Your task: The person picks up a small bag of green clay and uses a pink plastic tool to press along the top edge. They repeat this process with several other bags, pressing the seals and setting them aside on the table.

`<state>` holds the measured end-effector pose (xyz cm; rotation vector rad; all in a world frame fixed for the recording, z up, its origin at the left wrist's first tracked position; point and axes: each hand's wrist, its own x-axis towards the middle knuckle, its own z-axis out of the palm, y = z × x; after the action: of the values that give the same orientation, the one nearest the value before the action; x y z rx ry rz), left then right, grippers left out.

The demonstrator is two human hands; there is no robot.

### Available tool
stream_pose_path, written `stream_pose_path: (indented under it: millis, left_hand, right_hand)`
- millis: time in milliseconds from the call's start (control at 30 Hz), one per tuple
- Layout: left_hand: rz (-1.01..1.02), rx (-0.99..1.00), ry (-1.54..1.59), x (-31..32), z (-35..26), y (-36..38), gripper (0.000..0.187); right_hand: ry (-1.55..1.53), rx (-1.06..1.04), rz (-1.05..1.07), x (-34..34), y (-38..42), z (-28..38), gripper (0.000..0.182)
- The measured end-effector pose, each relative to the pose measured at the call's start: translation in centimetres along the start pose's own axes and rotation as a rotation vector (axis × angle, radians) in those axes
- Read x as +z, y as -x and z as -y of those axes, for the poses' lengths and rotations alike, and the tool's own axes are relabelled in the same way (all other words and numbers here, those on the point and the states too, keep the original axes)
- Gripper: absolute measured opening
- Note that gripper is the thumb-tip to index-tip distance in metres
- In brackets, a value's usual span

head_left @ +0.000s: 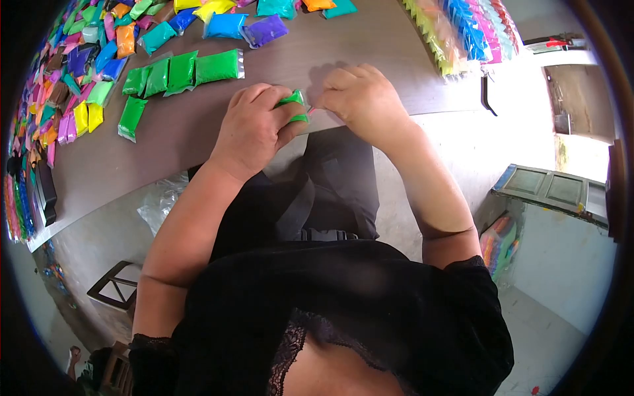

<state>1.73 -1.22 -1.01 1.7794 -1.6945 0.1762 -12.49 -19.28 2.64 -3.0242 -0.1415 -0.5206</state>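
Observation:
My left hand point(254, 125) is closed around a small green packet point(298, 99) in a clear wrapper, held at the table's front edge. Just right of it, my right hand point(366, 105) has its fingers pinched together. A tiny pinkish bit point(312, 111) shows between the fingertips and the packet, too small to name. Left of my hands, several similar green packets lie in a row, including one flat green packet point(220, 65). Another green packet point(132, 119) rests a little nearer to me.
A large heap of coloured packets point(79, 59) covers the left of the brown table point(317, 46). A purple packet point(265, 31) lies beyond the green row. Strips of coloured packaging point(456, 33) spread over the far right. A cabinet point(555, 191) stands on the right.

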Motion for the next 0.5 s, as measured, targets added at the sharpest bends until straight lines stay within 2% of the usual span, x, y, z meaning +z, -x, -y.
stream_pose_path:
  millis: [167,367,500]
  left_hand:
    - [0.034,-0.008,0.043,0.1,0.4,0.0,0.023]
    - [0.075,0.034,0.132,-0.2,1.3,-0.6,0.023]
    - [0.053,0.046,0.171,-0.2,1.4,-0.6,0.023]
  right_hand:
    - [-0.04,-0.014,0.012,-0.1,-0.4,-0.1,0.012]
    - [-0.163,-0.128,-0.001,0.4,-1.0,-1.0,0.013]
    - [-0.326,-0.072,0.015,0.8,-1.0,-1.1,0.011]
